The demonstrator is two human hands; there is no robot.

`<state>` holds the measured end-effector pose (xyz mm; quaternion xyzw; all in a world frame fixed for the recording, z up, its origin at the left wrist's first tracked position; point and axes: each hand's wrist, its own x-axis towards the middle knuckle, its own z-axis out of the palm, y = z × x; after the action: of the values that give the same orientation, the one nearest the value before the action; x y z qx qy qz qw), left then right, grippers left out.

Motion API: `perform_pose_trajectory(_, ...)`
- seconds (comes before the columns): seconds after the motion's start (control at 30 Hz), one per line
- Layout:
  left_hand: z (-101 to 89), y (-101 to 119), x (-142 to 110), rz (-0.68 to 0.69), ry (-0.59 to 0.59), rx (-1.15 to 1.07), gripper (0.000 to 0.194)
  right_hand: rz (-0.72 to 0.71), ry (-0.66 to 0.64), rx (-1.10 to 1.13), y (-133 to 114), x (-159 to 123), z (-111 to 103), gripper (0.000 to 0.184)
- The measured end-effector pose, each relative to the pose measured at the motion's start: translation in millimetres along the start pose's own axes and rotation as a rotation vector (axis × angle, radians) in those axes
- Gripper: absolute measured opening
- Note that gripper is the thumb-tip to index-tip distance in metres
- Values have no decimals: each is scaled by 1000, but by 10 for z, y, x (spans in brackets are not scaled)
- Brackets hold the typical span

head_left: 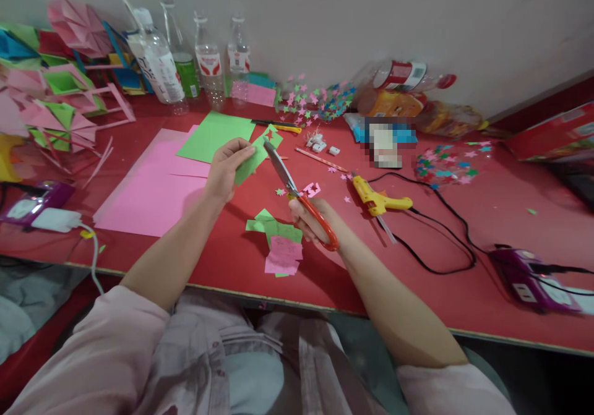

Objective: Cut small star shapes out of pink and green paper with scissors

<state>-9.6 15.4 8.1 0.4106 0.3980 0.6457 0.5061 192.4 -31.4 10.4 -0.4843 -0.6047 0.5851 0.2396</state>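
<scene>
My left hand pinches a strip of green paper that has a star-shaped hole near its far end. In my right hand is a pair of scissors with orange handles, its blades pointing up and left at the paper's right edge. Whether the blades touch the paper I cannot tell. Below the scissors lie green paper scraps and pink paper scraps. A small green star and a cut-out pink piece rest beside the blades.
Pink sheets and a green sheet lie left. A yellow glue gun with a black cord is at right, near a purple power strip. Plastic bottles, paper stars and a yellow-handled cutter are behind.
</scene>
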Motion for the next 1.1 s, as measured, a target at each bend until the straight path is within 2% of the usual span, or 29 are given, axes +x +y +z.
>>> perform_pose_trajectory(0.07,-15,23,-8,-72,-68,-13,22,-11,1,0,8,3,-3,52)
perform_pose_trajectory(0.2,-22,24,-68,-329,-346,-51,29,-94,54,29,22,-3,-10,52)
perform_pose_trajectory(0.27,-6,5,-96,-395,-405,-94,27,-127,82,44,23,-8,-19,52)
perform_pose_trajectory(0.33,21,-14,-107,-363,-361,-164,19,-134,91,57,21,-11,-25,52)
perform_pose_trajectory(0.4,52,-22,-101,-293,-256,-217,12,-135,87,66,19,-9,-25,51)
perform_pose_trajectory(0.53,100,-13,-75,-156,-4,-268,19,-128,83,59,32,5,-1,50)
perform_pose_trajectory(0.6,116,-11,-75,-107,64,-254,22,-103,70,47,47,14,19,49)
perform_pose_trajectory(0.9,105,11,-119,-1,56,-138,30,-40,45,59,60,5,91,48)
perform_pose_trajectory(1.0,125,-13,-153,88,11,-43,32,-45,39,51,60,-9,104,49)
perform_pose_trajectory(1.1,148,-67,-174,181,35,46,31,-42,27,40,82,4,113,52)
